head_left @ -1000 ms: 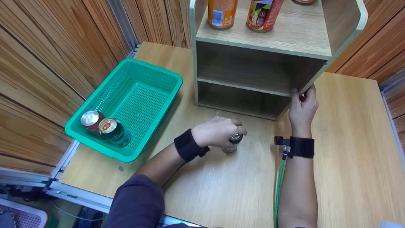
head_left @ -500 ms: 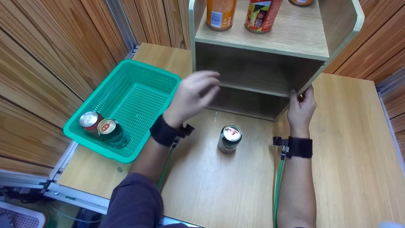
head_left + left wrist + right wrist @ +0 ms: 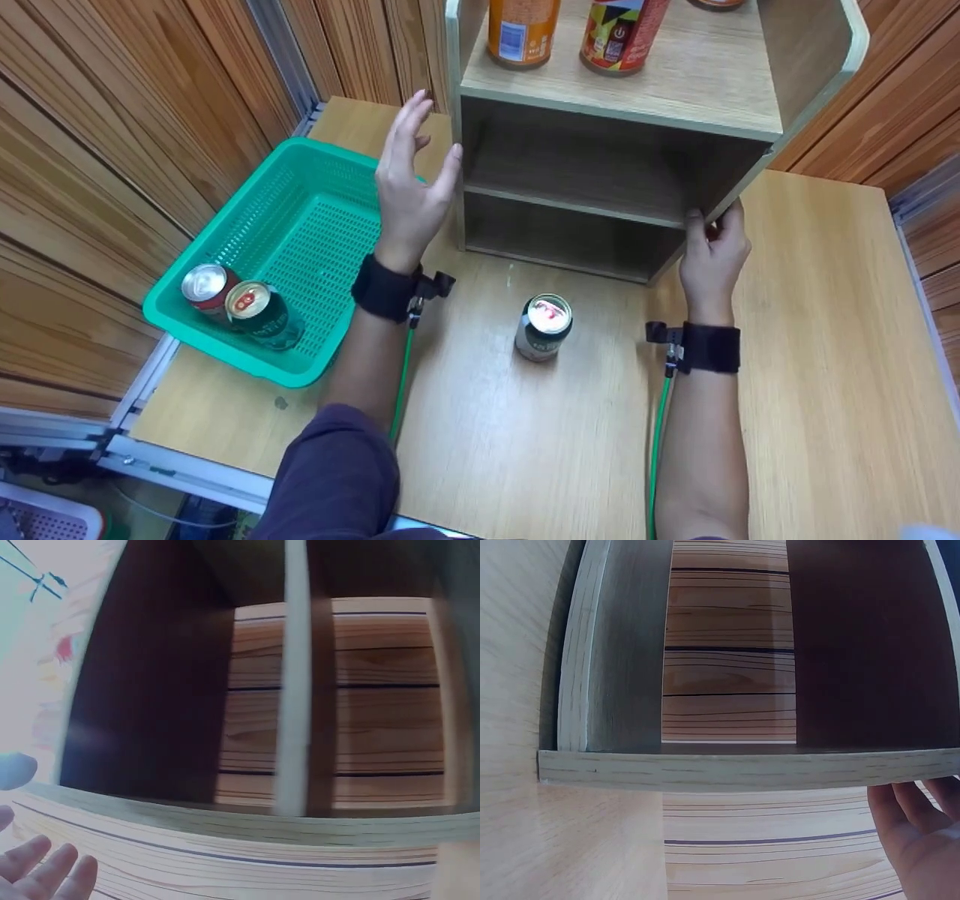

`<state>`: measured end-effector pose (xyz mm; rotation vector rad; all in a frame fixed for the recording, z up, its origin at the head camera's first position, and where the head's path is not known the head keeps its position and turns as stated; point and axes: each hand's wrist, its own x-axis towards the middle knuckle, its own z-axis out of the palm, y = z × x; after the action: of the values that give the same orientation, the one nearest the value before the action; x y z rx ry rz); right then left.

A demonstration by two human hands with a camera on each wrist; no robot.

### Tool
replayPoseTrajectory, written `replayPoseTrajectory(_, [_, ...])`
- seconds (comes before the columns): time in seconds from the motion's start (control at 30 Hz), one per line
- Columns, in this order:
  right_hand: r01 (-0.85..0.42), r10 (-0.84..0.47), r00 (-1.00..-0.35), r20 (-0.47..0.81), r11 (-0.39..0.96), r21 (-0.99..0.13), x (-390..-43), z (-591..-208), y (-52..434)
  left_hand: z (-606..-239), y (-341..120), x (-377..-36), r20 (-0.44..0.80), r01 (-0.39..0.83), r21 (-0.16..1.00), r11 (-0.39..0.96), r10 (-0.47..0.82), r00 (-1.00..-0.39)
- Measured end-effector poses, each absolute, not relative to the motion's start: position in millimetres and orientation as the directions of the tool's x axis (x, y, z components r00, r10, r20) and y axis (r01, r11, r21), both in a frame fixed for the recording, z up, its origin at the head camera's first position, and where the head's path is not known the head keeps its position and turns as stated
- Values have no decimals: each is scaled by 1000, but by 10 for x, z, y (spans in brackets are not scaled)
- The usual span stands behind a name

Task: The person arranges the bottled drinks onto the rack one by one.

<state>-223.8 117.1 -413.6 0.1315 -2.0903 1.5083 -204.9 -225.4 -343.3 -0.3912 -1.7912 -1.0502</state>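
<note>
My left hand point(image 3: 411, 191) is raised beside the left side of the wooden shelf unit point(image 3: 622, 116), its fingers extended and thumb spread, holding nothing. In the left wrist view its fingertips point(image 3: 64, 870) show at the lower left, near the unit's side panel. With my right hand point(image 3: 712, 262) I grip the edge of the unit's right side panel; in the right wrist view the fingers point(image 3: 889, 817) lie against the panel's outer face. A dark-and-silver drink can point(image 3: 544, 330) stands upright on the table in front of the unit, apart from both hands.
At the left is a green plastic basket point(image 3: 225, 365) with a red can point(image 3: 206, 291) and a dark green can point(image 3: 266, 319) at its near end. An orange can point(image 3: 523, 30) and a red patterned can point(image 3: 622, 37) stand on the unit's upper board. Wood-plank walls point(image 3: 112, 135) rise behind.
My left hand has let go of the can on the table, moved up and left to the unit's left side, and spread its fingers. The right hand has kept its grip.
</note>
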Motion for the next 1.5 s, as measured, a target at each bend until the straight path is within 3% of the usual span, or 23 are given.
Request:
replayPoseTrajectory(0.27, [-377, 240, -836, 493, 400, -835, -2172, -4107, 1127, -3547, -2189, -2046, 694, 565, 689, 454, -189, -695])
replayPoseTrajectory(0.53, [-375, 239, -838, 490, 399, -837, -2147, -4080, 1122, -3688, -2161, -2074, 576, 468, 787, 403, -207, -791])
replayPoseTrajectory(0.8, [-371, 229, -846, 482, 395, -840, -2178, -4112, 1168, -3826, -2172, -2077, 544, 453, 817, 358, -214, -812])
replayPoseTrajectory(0.93, [-388, 275, -836, 474, 314, -866, -2111, -3962, 1186, -3825, -2170, -2085, 565, 474, 802, 364, -208, -798])
replayPoseTrajectory(1.03, [-479, 354, -762, 542, 255, -840, -2000, -3790, 1171, -3815, -2166, -2081, 567, 472, 800, 370, -209, -797])
replayPoseTrajectory(1.17, [-645, 387, -600, 700, 283, -710, -1832, -3584, 1084, -3792, -2157, -2074, 555, 458, 807, 371, -213, -804])
replayPoseTrajectory(1.3, [-723, 285, -539, 792, 325, -609, -1728, -3466, 966, -3762, -2142, -2079, 546, 453, 814, 363, -212, -811])
replayPoseTrajectory(1.5, [-758, -66, -589, 805, 391, -522, -1738, -3555, 875, -3725, -2129, -2075, 550, 457, 809, 370, -204, -810])
